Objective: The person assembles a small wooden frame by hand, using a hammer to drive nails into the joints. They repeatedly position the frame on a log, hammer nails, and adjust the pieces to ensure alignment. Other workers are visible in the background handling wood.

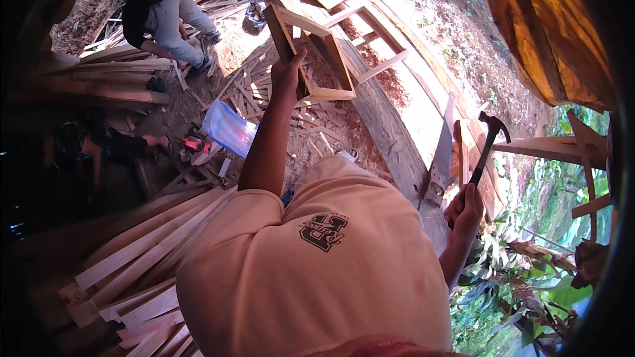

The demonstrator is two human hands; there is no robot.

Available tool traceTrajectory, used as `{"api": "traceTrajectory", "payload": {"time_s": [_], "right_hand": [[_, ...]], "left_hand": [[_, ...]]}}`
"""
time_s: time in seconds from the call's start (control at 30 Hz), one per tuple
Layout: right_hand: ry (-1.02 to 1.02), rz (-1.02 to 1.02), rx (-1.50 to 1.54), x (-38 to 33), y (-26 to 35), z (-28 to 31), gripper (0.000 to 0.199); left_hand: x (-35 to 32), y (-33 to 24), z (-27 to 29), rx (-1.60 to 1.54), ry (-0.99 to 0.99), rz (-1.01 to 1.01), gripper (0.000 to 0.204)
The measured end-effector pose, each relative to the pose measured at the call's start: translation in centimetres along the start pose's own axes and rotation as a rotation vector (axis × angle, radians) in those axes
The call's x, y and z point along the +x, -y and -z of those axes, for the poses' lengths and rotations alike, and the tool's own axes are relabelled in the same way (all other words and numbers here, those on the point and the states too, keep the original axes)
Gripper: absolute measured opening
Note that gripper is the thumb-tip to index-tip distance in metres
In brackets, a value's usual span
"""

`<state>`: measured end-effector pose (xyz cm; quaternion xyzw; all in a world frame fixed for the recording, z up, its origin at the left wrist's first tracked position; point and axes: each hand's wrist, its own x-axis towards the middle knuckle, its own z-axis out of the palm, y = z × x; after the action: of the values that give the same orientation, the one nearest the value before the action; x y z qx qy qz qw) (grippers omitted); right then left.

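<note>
Holding the wooden frame (311, 59) by one rail in my left hand (286, 74), tilted up off the plank surface (390, 125), while my right hand (465, 210) is clenched around the hammer (488, 142), I judge that a one-handed grip this far out could let the frame twist or slip, and a swing could glance toward my fingers. My shirt (317, 264) hides my lap, and I can't make out any nail.
</note>
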<state>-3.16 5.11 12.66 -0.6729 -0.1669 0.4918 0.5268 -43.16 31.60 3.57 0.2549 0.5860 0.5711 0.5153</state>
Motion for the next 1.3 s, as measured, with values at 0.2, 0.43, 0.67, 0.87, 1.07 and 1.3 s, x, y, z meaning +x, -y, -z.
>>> {"api": "traceTrajectory", "payload": {"time_s": [0.2, 0.43, 0.67, 0.87, 1.07, 1.3], "right_hand": [[-0.002, -0.056, 0.034, -0.5, -1.9, -0.4, 0.03], [0.088, -0.065, 0.027, -1.0, -2.9, -0.6, 0.031], [0.175, -0.05, -0.054, -1.6, -3.1, -2.4, 0.03], [0.262, 0.11, -0.439, -0.2, -5.1, -3.2, 0.03], [0.11, 0.596, -0.701, -2.6, -0.4, -5.5, 0.023], [0.094, 0.745, -0.916, -4.8, 0.7, -7.8, 0.013]], "left_hand": [[2.9, 3.3, -0.1, -0.201, 0.146, 0.075, 0.031], [-0.9, 1.1, -3.3, -0.323, 0.329, 0.343, 0.056], [2.4, 3.9, -3.7, -0.389, 0.477, 0.388, 0.041], [1.3, 2.6, -8.2, -0.693, 0.413, 0.058, 0.035], [0.6, -0.6, -9.1, -0.914, 0.425, 0.187, 0.02], [-0.3, 1.4, -10.9, -0.736, 0.439, 0.212, 0.023]]}}
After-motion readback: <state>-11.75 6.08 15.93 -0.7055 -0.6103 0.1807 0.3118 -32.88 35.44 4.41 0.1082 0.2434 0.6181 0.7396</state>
